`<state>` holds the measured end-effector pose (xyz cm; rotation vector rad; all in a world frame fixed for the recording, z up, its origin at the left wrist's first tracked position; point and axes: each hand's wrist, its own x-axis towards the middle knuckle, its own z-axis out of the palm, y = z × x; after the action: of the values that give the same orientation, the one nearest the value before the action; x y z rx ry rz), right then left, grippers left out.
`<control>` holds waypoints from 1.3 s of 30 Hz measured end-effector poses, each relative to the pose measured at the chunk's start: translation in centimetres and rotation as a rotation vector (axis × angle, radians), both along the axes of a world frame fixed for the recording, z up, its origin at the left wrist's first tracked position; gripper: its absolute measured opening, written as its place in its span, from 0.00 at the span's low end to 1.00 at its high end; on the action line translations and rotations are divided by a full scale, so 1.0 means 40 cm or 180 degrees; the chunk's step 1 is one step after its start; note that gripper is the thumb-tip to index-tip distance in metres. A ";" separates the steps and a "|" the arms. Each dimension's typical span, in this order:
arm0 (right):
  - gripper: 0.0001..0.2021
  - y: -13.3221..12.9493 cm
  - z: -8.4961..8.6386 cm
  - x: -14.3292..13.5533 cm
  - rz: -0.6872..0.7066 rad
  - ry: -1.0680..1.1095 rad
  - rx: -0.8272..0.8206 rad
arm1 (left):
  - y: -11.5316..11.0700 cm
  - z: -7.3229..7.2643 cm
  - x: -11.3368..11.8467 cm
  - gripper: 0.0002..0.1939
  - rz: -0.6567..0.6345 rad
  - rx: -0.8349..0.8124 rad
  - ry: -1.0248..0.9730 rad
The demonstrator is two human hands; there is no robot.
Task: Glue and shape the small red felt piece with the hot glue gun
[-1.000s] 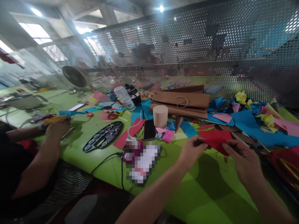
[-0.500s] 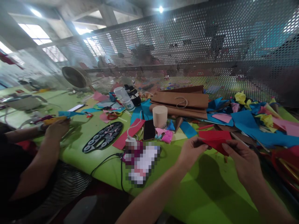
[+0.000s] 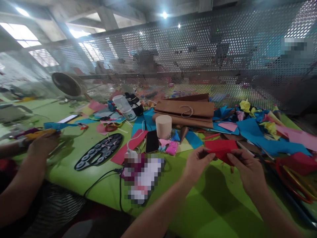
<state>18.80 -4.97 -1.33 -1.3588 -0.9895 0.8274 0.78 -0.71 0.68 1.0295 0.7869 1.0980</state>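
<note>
As red paper (image 3: 220, 145) is held over the green table (image 3: 210, 211), right of frame centre, its opposite sides are pinched by left hand (image 3: 198, 164) and right hand (image 3: 247, 167); folding seems in hand, with careful edge alignment called for next.

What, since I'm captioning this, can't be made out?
All in the head view:
Red paper: pinched parts, covered by the left grip and right grip.
Pixelated device: screen, masked by pixelation.
Perforated panel: things behind it, obscured by its mesh.
Co-worker: head, cut off by the left edge.
</note>
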 end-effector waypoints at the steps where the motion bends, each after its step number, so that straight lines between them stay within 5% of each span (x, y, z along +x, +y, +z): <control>1: 0.13 0.001 0.000 -0.001 0.0014 0.0054 -0.0006 | -0.001 0.003 0.000 0.18 0.0008 0.0006 0.0013; 31: 0.18 0.007 0.008 -0.010 0.0039 0.0836 0.0150 | -0.002 -0.006 0.002 0.13 0.0148 0.0249 0.0145; 39: 0.17 0.002 0.030 -0.011 0.0432 0.0860 0.0097 | -0.007 -0.004 -0.004 0.08 0.0175 0.0574 0.0586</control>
<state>18.36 -4.90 -0.12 -1.1276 -0.8844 1.0635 0.64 -1.01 0.54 1.2812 0.8789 1.1479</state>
